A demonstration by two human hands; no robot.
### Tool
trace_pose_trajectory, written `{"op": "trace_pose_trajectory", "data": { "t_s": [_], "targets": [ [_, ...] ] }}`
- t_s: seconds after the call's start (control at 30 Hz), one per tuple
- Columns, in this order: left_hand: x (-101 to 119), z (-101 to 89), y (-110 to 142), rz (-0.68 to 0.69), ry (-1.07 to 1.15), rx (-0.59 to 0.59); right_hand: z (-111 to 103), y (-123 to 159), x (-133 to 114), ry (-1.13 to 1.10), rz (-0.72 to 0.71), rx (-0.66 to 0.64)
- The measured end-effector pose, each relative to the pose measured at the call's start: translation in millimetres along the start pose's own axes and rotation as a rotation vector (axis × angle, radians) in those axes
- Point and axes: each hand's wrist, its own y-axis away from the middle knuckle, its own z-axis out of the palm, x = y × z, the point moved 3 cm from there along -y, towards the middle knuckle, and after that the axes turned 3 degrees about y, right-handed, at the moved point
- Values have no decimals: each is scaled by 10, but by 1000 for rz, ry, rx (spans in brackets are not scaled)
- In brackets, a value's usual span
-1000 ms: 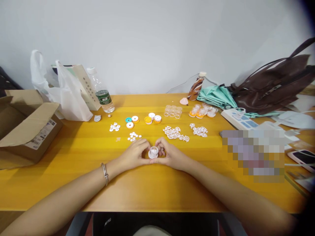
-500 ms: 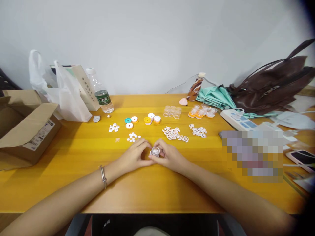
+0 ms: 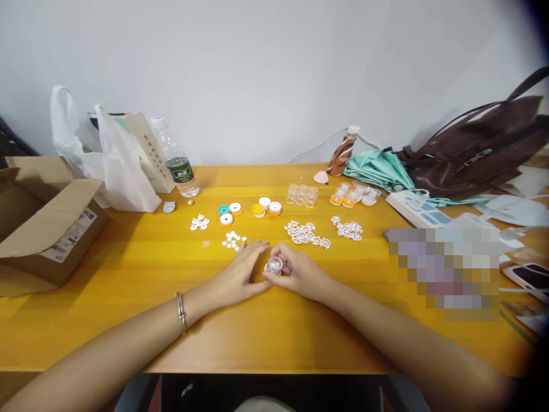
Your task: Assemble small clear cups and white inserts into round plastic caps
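Observation:
Both my hands meet at the middle of the yellow wooden table [image 3: 128, 269]. My left hand [image 3: 242, 273] and my right hand [image 3: 295, 270] pinch a small clear round plastic case [image 3: 273, 265] between their fingertips, just above the tabletop. A metal bangle [image 3: 181, 312] sits on my left wrist. Beyond my hands lie small white discs [image 3: 233, 240], white lace-like cutouts [image 3: 305, 233], coloured round caps [image 3: 226, 214] and a cluster of clear cases [image 3: 302, 194].
An open cardboard box [image 3: 43, 223] stands at the left edge, with a white plastic bag [image 3: 115, 166] and a water bottle [image 3: 178, 169] behind. At the right are a brown bag [image 3: 476, 149], a teal cloth [image 3: 375, 169], a power strip [image 3: 418, 209] and a phone [image 3: 529, 277].
My hands have shifted slightly right with the clear case. The case has tilted in my fingers and my left fingers have stretched out over it.

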Motion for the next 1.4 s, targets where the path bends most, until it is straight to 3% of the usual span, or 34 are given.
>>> {"op": "trace_pose_trajectory", "data": {
  "t_s": [0.27,0.6,0.83,0.93,1.17,1.27,1.4],
  "targets": [
    [21,-10,-13,3,-15,23,18,-17,13,4,0,23],
    [11,-18,-38,-114,5,141,63,-43,-33,75,22,66],
    [-54,13,-94,-154,145,148,92,-82,-103,161,78,114],
    [-67,-4,-109,-124,163,106,107,-84,-101,261,22,99],
    [-83,-73,-124,-91,129,36,40,-54,-171,362,-338,125],
    [-108,-62,-116,-68,125,20,5,-26,-197,342,-357,172],
    [-141,-29,-103,-44,95,38,-7,-7,-188,397,-260,277]
  ]
}}
